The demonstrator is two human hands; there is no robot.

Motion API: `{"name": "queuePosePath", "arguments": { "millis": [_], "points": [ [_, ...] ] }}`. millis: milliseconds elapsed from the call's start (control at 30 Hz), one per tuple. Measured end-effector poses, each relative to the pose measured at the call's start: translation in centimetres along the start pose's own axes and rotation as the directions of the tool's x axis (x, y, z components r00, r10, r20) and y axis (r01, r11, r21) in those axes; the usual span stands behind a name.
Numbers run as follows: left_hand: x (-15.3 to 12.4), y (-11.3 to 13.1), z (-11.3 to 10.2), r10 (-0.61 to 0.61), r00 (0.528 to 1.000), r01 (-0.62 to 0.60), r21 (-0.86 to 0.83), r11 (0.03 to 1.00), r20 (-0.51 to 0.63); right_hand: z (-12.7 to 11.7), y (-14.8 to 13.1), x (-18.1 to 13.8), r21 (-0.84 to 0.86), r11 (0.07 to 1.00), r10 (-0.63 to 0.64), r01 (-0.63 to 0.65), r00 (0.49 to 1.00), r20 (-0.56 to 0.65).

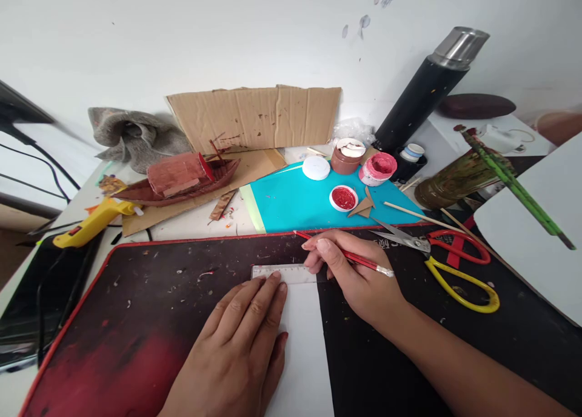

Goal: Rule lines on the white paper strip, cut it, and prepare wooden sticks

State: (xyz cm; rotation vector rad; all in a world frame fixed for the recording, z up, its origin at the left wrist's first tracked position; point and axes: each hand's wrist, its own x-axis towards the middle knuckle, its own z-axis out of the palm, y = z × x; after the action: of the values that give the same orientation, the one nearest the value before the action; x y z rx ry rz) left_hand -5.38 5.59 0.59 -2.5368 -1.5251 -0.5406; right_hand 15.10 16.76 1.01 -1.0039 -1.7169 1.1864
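My left hand lies flat with its fingers stretched out. Its fingertips press on a clear ruler laid across the top of a white sheet of paper. Pinched in the fingers of my right hand is a red pencil, its tip pointing left and raised toward the mat's far edge. The right fingers are just beyond the ruler's right part. Paper and ruler rest on a dark mat with a red border; my left hand hides part of the paper.
Scissors lie right of my right hand. Beyond the mat are a red model boat, a blue sheet, paint jars and a cap of red paint. A yellow glue gun lies left; a black thermos leans right.
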Motion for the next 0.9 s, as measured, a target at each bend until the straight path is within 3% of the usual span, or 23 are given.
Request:
{"name": "queuePosePath", "arguments": {
  "millis": [900],
  "points": [
    [0.08,-0.05,-0.14,-0.008,1.000,0.008,0.000,1.000,0.008,0.06,0.17,0.02,0.016,1.000,0.013,-0.013,1.000,-0.006]
  ]
}}
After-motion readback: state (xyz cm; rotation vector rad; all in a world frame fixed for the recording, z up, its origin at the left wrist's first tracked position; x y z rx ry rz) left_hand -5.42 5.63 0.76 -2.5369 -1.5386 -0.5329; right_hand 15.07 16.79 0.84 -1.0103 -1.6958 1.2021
